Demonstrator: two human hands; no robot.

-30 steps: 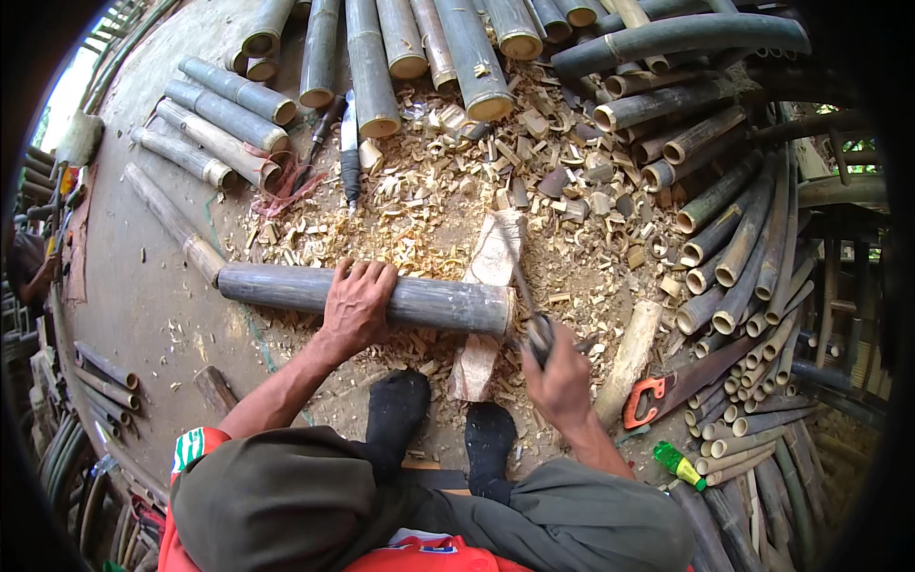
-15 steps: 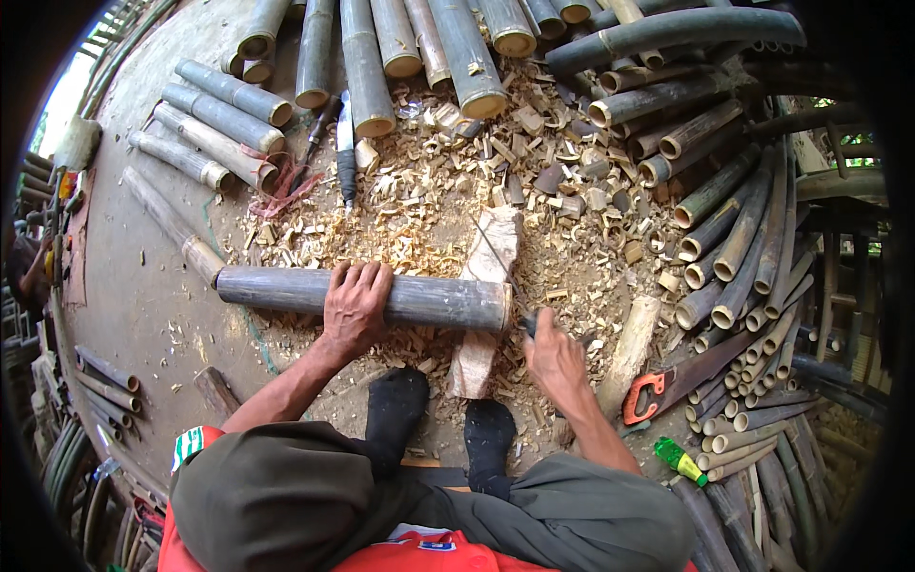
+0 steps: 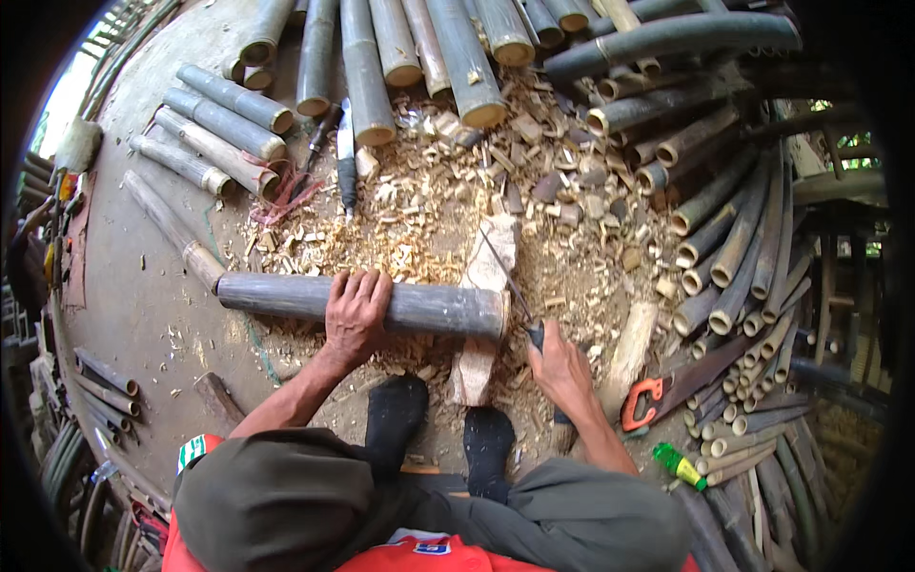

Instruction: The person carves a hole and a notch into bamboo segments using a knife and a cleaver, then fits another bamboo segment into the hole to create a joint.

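A thick dark bamboo tube [image 3: 434, 310] lies crosswise before me, its right end resting on a pale wooden block [image 3: 472, 370]. My left hand [image 3: 357, 310] is wrapped over the tube near its middle, fingers curled on the far side. Just off the tube's right end, my right hand [image 3: 560, 367] grips the dark handle of a long thin-bladed knife [image 3: 513, 286]. The blade slants up and left past the cut end, over the block; whether it touches the bamboo I cannot tell. The tube's left end meets a thinner bamboo pole [image 3: 172, 229] on the floor.
Wood chips [image 3: 410, 224] cover the floor beyond the tube. A wrapped-handle blade [image 3: 346, 167] lies among them. Cut bamboo tubes [image 3: 362, 76] line the far side, and more are stacked [image 3: 710, 253] at right. An orange-handled saw [image 3: 643, 402] and a green bottle [image 3: 679, 464] lie at lower right.
My right hand has shifted slightly nearer to me and right, and the knife blade now shows more plainly beside the tube's end. My left hand stays on the bamboo.
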